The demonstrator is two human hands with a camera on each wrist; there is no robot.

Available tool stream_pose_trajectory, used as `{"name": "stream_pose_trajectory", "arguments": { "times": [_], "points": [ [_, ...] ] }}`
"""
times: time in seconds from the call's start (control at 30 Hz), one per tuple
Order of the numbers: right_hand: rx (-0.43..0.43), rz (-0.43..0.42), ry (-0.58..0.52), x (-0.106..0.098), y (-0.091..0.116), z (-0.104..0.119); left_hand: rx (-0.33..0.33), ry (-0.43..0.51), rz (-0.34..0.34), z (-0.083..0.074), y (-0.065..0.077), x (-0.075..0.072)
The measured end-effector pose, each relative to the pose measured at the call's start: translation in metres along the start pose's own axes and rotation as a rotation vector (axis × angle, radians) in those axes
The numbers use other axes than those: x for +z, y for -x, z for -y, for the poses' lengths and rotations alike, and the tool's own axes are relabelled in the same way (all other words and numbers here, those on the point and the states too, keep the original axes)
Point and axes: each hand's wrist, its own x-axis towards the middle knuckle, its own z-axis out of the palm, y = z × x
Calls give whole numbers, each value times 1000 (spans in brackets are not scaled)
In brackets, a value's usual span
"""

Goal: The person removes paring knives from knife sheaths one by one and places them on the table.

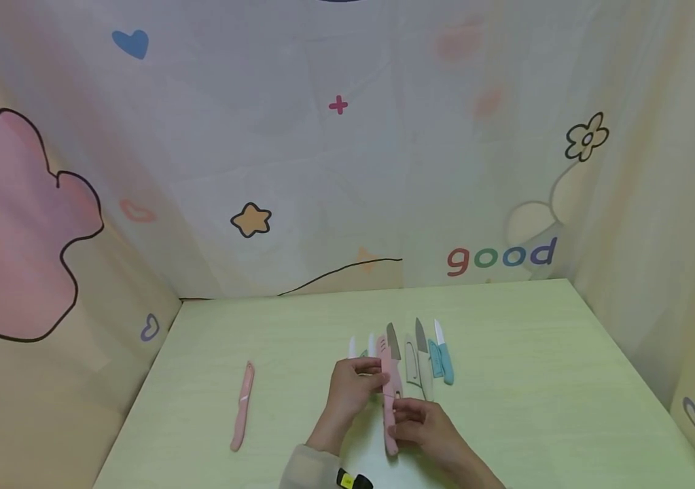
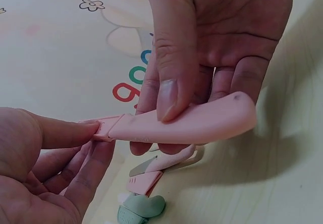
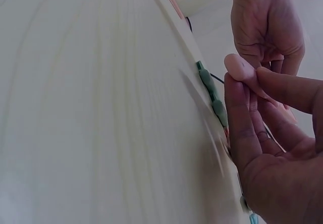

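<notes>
My left hand (image 1: 352, 386) pinches a pink knife sheath (image 2: 106, 127) between thumb and fingers. The pink knife's handle (image 2: 197, 125) is pinched by my right hand (image 1: 425, 429). Handle and sheath are in line and meet; the blade is hidden. Both are held above the table, seen nearly end-on in the right wrist view. Behind them on the table lies another pink-handled knife with a grey blade (image 1: 394, 341). Two white blades (image 1: 352, 347) show just beyond my left hand, and green handles (image 2: 146, 206) appear in the left wrist view.
On the right lie a pale knife (image 1: 424, 363) beside its sheath (image 1: 412, 365) and a small blue knife (image 1: 447, 365) by its blue sheath (image 1: 435, 358). A sheathed pink knife (image 1: 241, 411) lies apart on the left. Printed curtains (image 1: 335, 170) surround the pale green table (image 1: 537, 380).
</notes>
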Motion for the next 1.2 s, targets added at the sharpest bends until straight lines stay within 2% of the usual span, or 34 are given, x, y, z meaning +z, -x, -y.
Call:
{"name": "stream_pose_trajectory", "arguments": {
  "times": [0.3, 0.67, 1.2],
  "points": [
    [-6, 9, -3, -1, 2, -1, -3, -17, 5, 2, -1, 2],
    [-10, -3, -29, 2, 1, 0, 6, 21, -16, 3, 0, 7],
    [-6, 39, -18, -5, 1, -7, 8, 44, 45, 3, 2, 5]
  ]
}}
